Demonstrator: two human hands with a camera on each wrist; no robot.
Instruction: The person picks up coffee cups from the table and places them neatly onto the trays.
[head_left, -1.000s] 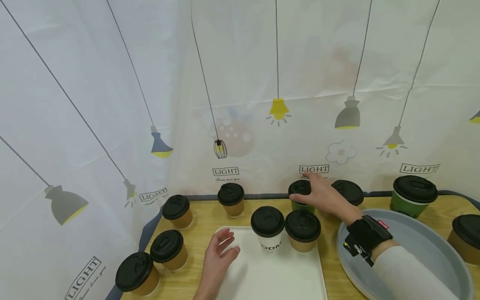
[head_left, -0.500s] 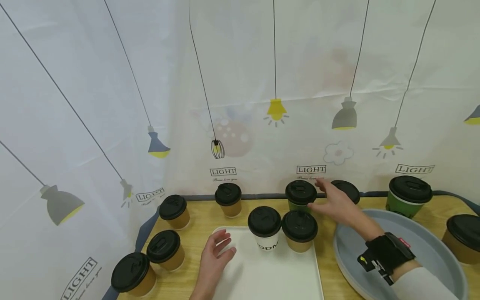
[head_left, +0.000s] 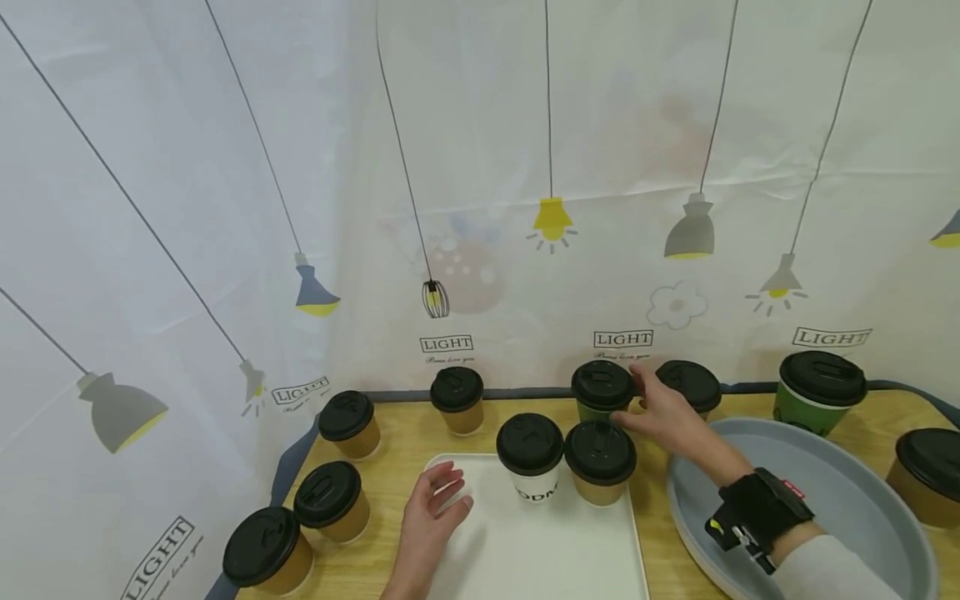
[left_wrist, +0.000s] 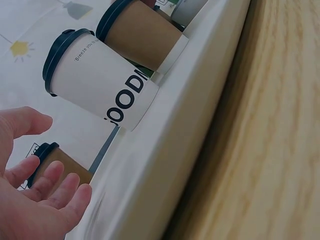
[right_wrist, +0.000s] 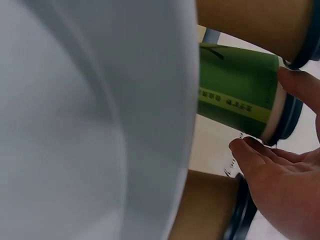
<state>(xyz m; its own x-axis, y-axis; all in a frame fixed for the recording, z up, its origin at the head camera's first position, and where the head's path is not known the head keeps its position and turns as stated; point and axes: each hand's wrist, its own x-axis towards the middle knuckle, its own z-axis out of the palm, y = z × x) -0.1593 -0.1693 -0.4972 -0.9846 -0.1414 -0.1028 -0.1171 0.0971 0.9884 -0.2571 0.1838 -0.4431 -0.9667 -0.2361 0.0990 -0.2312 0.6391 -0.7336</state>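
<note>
At the back of the table stands a green paper cup (head_left: 595,412) with a black lid. My right hand (head_left: 669,417) is at its right side, thumb in front and fingers behind. In the right wrist view, the thumb (right_wrist: 298,85) lies right at the lid's edge of the green cup (right_wrist: 235,90), and the fingers are extended below it. My left hand (head_left: 427,521) hovers over the left edge of the white tray (head_left: 555,550), fingers relaxed, holding nothing. On the tray stand a white cup (head_left: 531,483) and a brown cup (head_left: 600,490), both with black lids.
Several lidded brown cups line the left side, one of them a brown cup (head_left: 348,517). Another brown cup (head_left: 462,417) stands at the back. A round grey tray (head_left: 847,517) is under my right forearm, with a green cup (head_left: 813,407) behind it.
My right hand has drawn back to the right from over the green cup's lid, then come slightly left again beside it. The left hand stays nearly still.
</note>
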